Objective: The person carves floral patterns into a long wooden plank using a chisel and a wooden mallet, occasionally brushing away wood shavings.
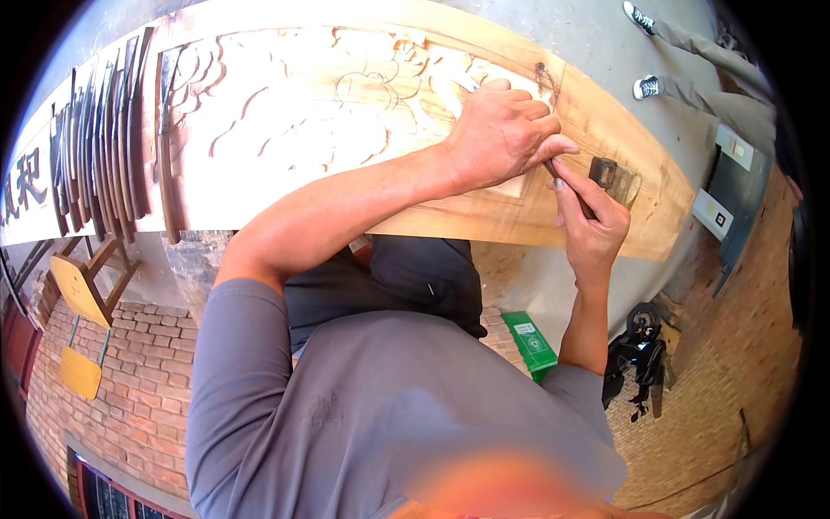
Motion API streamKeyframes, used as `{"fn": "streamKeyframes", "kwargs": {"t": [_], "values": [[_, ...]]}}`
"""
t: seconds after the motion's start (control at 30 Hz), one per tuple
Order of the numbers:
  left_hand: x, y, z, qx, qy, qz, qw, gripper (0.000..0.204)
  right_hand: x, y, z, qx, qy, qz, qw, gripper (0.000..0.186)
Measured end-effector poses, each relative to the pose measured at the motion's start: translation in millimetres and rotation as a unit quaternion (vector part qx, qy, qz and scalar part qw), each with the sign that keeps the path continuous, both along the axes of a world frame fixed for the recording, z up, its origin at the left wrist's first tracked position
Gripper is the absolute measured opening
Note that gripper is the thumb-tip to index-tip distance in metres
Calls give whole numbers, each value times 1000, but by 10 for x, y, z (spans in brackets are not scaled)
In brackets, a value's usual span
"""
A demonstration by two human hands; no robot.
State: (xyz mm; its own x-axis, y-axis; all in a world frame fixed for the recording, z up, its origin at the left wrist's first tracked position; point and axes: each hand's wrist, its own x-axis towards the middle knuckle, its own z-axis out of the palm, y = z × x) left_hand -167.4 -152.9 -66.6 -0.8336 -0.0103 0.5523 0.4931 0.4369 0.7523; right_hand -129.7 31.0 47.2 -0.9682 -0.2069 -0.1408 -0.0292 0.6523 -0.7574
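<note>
My left hand point(501, 134) is closed around a carving chisel point(552, 167), low over the carved wooden panel point(303, 104). My right hand point(595, 223) grips the same tool's brown handle, nearer to me. The left fist mostly hides the chisel's cutting end. Curved relief outlines and scroll shapes run across the pale panel, and glare washes out much of its middle. Just beyond my right fingers, a small dark block point(603, 171) sits on the wood.
Several long-handled chisels point(99, 147) lie side by side at the panel's left, with one chisel point(166, 143) apart. A wooden chair point(82, 290) stands lower left and a green bin point(530, 342) below my right arm. Another person's legs point(700, 95) are at upper right, near a grey box point(735, 195).
</note>
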Motion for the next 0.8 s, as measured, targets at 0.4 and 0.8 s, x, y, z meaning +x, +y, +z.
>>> {"fn": "streamKeyframes", "kwargs": {"t": [0.4, 0.8], "values": [[-63, 4, 16, 3, 18, 58, 998, 31, -412, 5, 110, 21, -9, 44, 999, 27], [35, -155, 132, 2, 114, 74, 991, 34, -374, -199, 523, 93, 110, 182, 973, 27]]}}
